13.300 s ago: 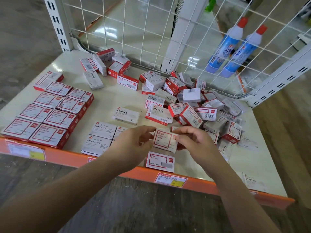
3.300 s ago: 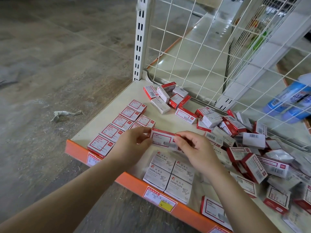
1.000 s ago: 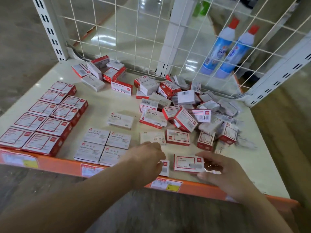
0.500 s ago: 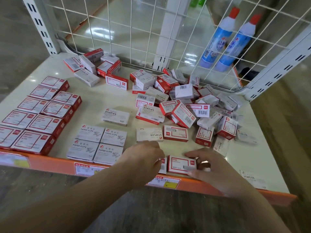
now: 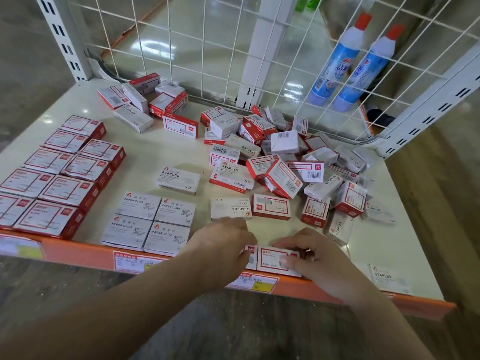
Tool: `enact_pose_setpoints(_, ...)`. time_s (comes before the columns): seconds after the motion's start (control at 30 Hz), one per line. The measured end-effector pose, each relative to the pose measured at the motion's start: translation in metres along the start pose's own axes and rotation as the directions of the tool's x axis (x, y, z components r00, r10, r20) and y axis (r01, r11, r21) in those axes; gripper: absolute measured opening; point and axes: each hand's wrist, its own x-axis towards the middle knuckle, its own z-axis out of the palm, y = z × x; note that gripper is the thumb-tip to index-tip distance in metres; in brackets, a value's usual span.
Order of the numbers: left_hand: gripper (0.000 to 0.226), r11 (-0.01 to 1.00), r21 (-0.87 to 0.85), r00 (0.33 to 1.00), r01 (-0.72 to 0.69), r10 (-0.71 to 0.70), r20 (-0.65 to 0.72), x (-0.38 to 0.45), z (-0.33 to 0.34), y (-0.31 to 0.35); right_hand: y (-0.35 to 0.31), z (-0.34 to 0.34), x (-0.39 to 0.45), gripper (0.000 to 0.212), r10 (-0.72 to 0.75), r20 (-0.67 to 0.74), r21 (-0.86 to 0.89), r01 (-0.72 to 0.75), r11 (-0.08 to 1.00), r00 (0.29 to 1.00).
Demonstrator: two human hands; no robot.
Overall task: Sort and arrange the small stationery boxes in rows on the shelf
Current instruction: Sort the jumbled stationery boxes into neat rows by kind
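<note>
- Nearest, at the orange shelf lip [image 5: 78,252]: left hand [image 5: 220,245] curled, covering one red-framed staple box [image 5: 250,257], grip not visible; right hand [image 5: 309,253] with thumb and fingers pinching its neighbour [image 5: 272,259].
- Just behind the lip: four paper-clip boxes [image 5: 149,222] squared up, red boxes [image 5: 57,172] rowed further left.
- Further back from the lip: loose heap [image 5: 280,162] unsorted, likely most of the job left.
- Beyond: cream shelf [image 5: 161,149], wire grid [image 5: 207,48], two blue bottles [image 5: 348,61], glossy floor.
</note>
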Motion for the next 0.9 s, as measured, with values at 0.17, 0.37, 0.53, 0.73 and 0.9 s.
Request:
enact_pose_setpoints(0.17,0.032,1.000,0.007,1.000,-0.003,0.003,0.012,0.003,0.000,0.002,-0.003,-0.004,0.003,0.024,0.025,0.006,0.042,-0.026,0.999,1.000)
enact_pose_setpoints(0.37,0.032,1.000,0.005,1.000,0.002,-0.003,0.027,0.006,-0.003,0.004,-0.005,-0.002,0.009,0.014,0.002,-0.073,-0.017,-0.004,1.000,0.997)
enact_pose_setpoints(0.53,0.035,1.000,0.010,1.000,0.007,-0.007,-0.022,0.002,-0.004,0.000,-0.011,0.000,0.027,0.030,-0.047,-0.303,-0.089,0.021,0.996,0.952)
enact_pose_setpoints(0.73,0.033,0.996,-0.046,0.994,0.071,-0.075,-0.074,-0.001,-0.006,-0.005,-0.020,0.001,0.043,0.041,-0.085,-0.308,-0.234,0.011,0.972,0.947)
enact_pose_setpoints(0.9,0.032,0.994,-0.070,0.994,0.080,-0.085,-0.076,-0.003,-0.005,-0.006,-0.022,-0.006,0.045,0.026,-0.039,-0.272,-0.246,-0.030,0.969,0.961)
